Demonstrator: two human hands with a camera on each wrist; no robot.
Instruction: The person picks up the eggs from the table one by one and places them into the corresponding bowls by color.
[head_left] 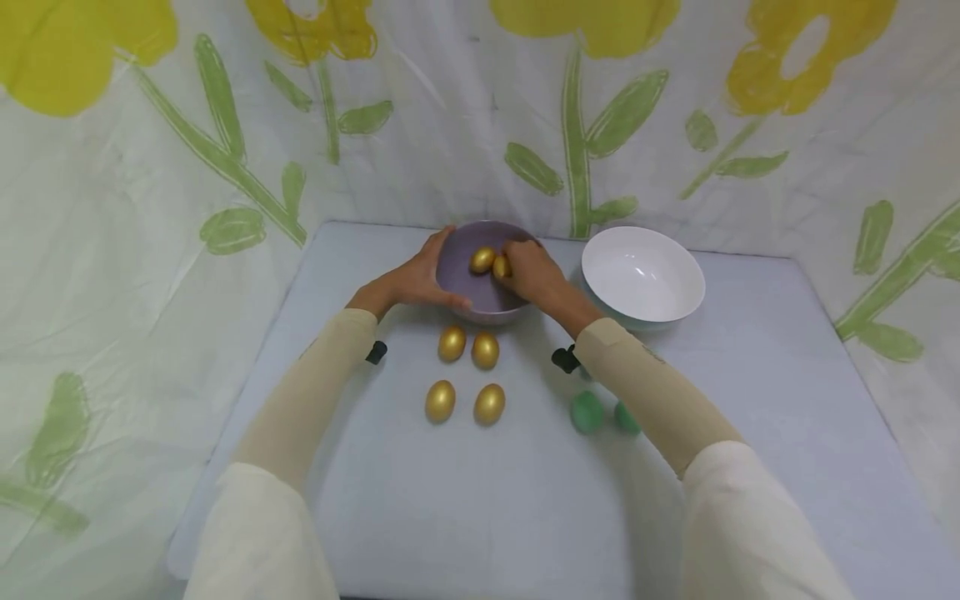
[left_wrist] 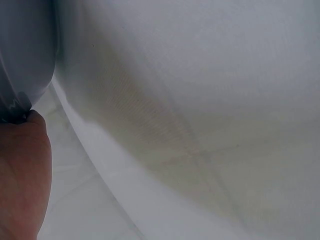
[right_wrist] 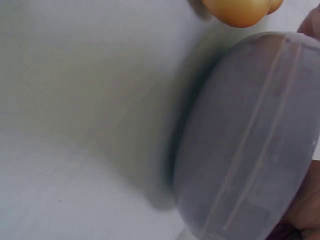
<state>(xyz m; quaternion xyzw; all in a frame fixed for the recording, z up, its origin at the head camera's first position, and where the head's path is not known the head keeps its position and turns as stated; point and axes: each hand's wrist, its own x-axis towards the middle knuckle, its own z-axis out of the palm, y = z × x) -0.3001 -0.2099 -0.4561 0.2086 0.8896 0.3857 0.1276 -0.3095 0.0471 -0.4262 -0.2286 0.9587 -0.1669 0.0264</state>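
A purple bowl [head_left: 480, 292] stands near the back of the table. My left hand [head_left: 416, 277] grips its left side, thumb at the front rim and fingers toward the back rim; the left wrist view shows that hand [left_wrist: 22, 175] against the bowl's edge. Inside the bowl, my right hand [head_left: 531, 271] holds a golden egg [head_left: 502, 267] between curled fingers, which hide part of it. Another golden egg [head_left: 482, 259] lies in the bowl just left of it. The bowl's outer wall [right_wrist: 245, 140] fills much of the right wrist view and covers most of the right hand.
Several golden eggs [head_left: 485, 351] lie in pairs in front of the bowl. A white bowl [head_left: 641, 275] stands to its right. Small green round things [head_left: 587, 412] lie beside and partly under the right forearm. A flower-printed curtain [head_left: 450, 150] hangs behind the table.
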